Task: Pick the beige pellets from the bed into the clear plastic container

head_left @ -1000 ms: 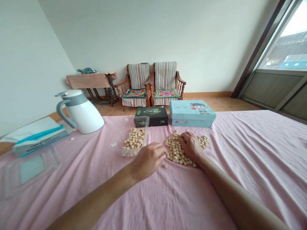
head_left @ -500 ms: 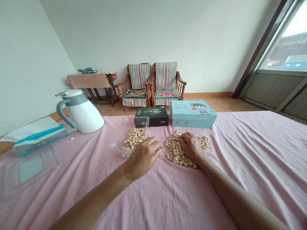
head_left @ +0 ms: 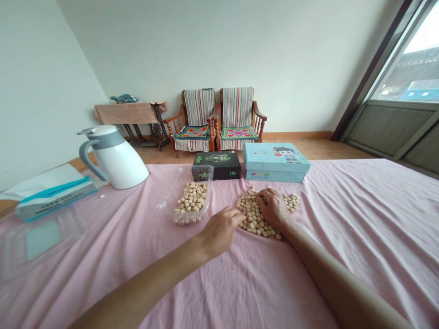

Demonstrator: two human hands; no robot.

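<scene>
Pile point(head_left: 252, 215): small pale pieces, loose on your pink cloth point(head_left: 274, 283), in front of the blue box point(head_left: 276, 163).
Left hand point(head_left: 221, 231): your fingertips bunched narrow at the pile's left edge; can't tell if you're pinching a piece.
Right hand point(head_left: 275, 210): yours, over the pile, fingers curled; can't tell if they grip any.
Clear tub point(head_left: 167, 197): beyond and left of your left hand, similar pieces inside.
Jug point(head_left: 121, 163): white and grey, upright, left of the tub.
</scene>
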